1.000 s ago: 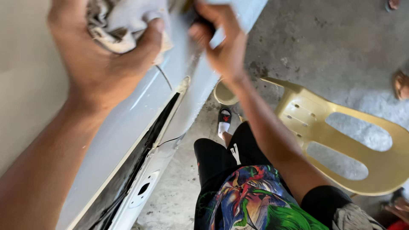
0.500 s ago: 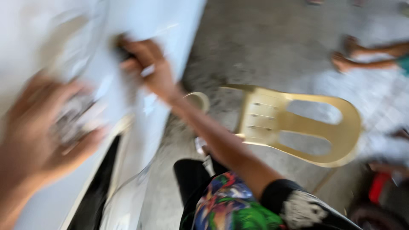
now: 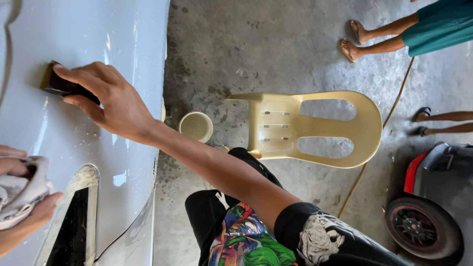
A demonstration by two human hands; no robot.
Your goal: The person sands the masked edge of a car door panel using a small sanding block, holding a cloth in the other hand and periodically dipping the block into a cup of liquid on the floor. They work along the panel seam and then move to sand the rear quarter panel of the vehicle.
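- My right hand presses a dark block flat on the pale grey car panel, with my fingers spread over the top of the block and my thumb under it.
- The block sits high on the panel, toward the left side of what I see (it looks like a sanding block, with a brownish edge).
- The panel is shiny and has little wet drops on it near my hand.
- My left hand is at the bottom left, closed around a crumpled white rag. It rests against the panel, well apart from the block.
- Just beside the rag is a dark window opening with a pale rim.
- My legs are below, in black shorts with a bright, colourful picture on them.
- On the grey concrete floor near my knee stands a small cream cup.
- Next to the cup is a cream plastic chair.
- A yellow hose runs across the floor behind the chair.
- Other people's bare feet are at the top right (one more pair is at the right edge).
- A red vehicle with a black wheel is at the bottom right.
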